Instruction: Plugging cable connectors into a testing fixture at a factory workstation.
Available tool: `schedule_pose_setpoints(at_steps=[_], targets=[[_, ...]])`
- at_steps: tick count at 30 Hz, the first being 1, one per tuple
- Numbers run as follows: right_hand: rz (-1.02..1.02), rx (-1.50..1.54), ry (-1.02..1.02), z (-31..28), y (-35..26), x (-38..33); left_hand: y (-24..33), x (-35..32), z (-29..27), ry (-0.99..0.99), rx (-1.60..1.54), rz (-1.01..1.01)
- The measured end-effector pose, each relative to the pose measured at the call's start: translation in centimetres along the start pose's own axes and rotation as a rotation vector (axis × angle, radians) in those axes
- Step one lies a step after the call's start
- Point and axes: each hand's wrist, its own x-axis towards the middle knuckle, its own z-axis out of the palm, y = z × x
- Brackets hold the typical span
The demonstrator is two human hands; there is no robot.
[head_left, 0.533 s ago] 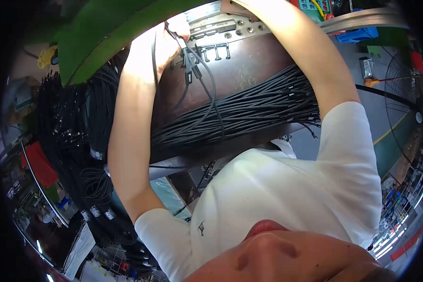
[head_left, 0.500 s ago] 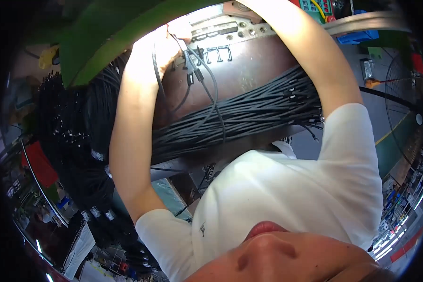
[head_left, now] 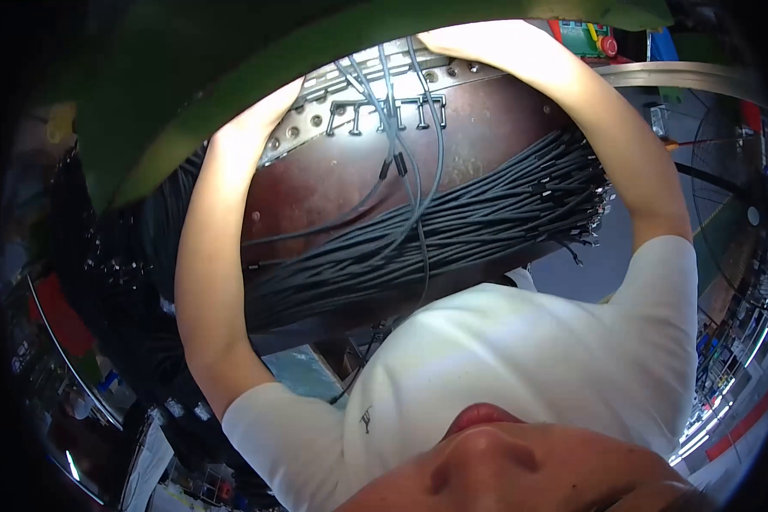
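Note:
Both arms reach up to a metal mould plate [head_left: 316,111] with round holes, at the far edge of a brown work surface [head_left: 299,192]. My left hand [head_left: 282,101] is at the plate's left part, its fingers hidden by a dark green overhang. My right hand [head_left: 448,41] is at the plate's right side, washed out by light, its fingers mostly hidden. Between the hands several thin dark cables [head_left: 415,77] run down from the plate; two have black connector ends [head_left: 400,164]. A black comb-like strip [head_left: 431,101] with prongs lies at the plate's near edge, partly behind the cables.
A thick bundle of black cables [head_left: 478,209] lies across the surface nearer to me. More dark cables [head_left: 111,256] hang at the left. The green overhang [head_left: 188,77] covers the top left. A red button [head_left: 607,45] is at the upper right, above a curved rail [head_left: 674,75].
My left hand has moved from the cables toward the plate's left part, under the overhang. The cables now lie farther right, over the plate and strip. The view has shifted, and the overhang covers more.

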Motion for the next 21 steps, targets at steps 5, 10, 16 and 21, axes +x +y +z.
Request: schedule_pose_setpoints(at_steps=[5,10,16,21], targets=[[0.143,0.032,-0.051,-0.5,-0.2,-1.0,3.4,2.5,-2.7,0.133,0.276,0.279],[0.255,0.069,-0.084,-0.1,-0.8,1.0,1.6,1.9,-0.2,0.035,0.179,0.155],[0.382,0.114,-0.129,-1.1,-2.6,0.3,0.0,1.4,-0.5,0.072,0.106,0.093],[0.475,0.159,-0.167,-1.7,-5.6,0.3,1.5,1.9,-1.8,0.091,0.111,0.123]])
